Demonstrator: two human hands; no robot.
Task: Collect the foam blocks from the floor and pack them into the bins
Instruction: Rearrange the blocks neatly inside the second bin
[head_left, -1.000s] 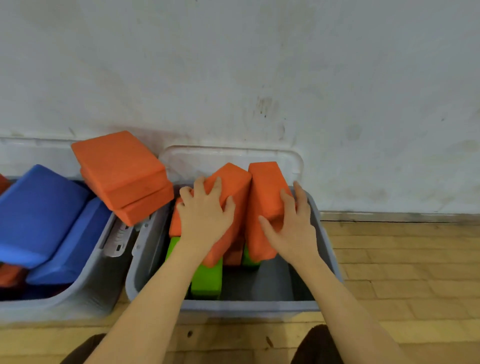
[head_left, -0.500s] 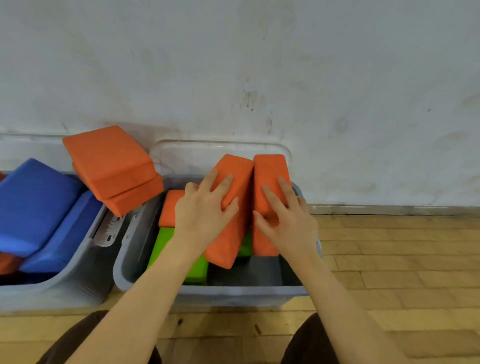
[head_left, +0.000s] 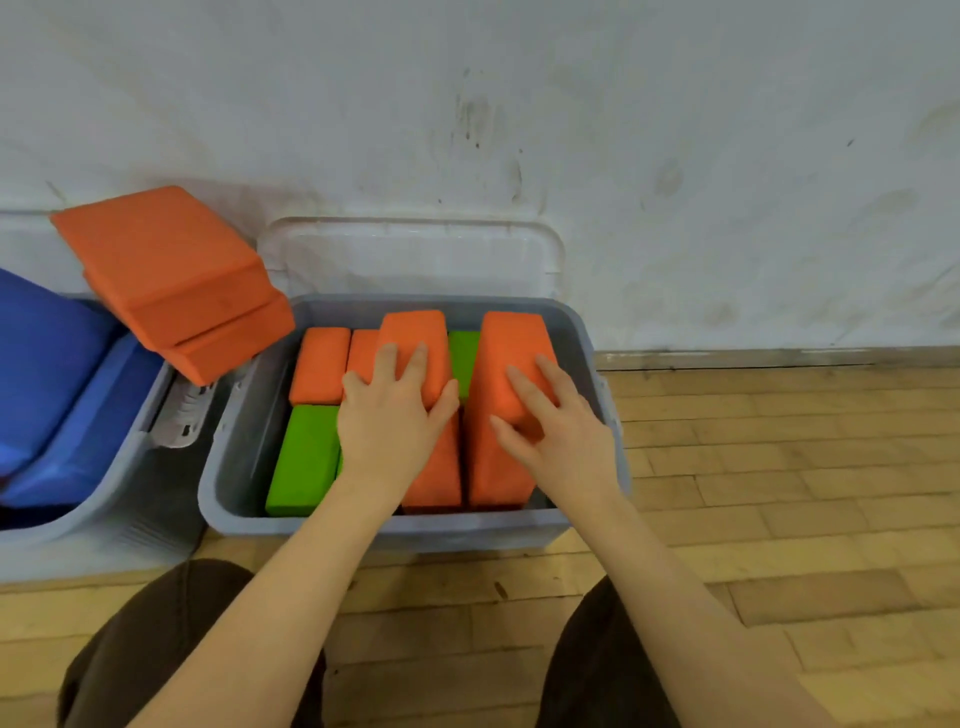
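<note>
Orange blocks (head_left: 511, 364) in grey bin (head_left: 582, 332); left hand (head_left: 389, 426), right hand (head_left: 558, 431) fingers flat, pressing, gripping nothing.

Head cam, close, looks down at bin (head_left: 249, 441).

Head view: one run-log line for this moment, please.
left hand: presses orange foam block | right hand: presses second orange foam block | both in grey plastic bin
</note>
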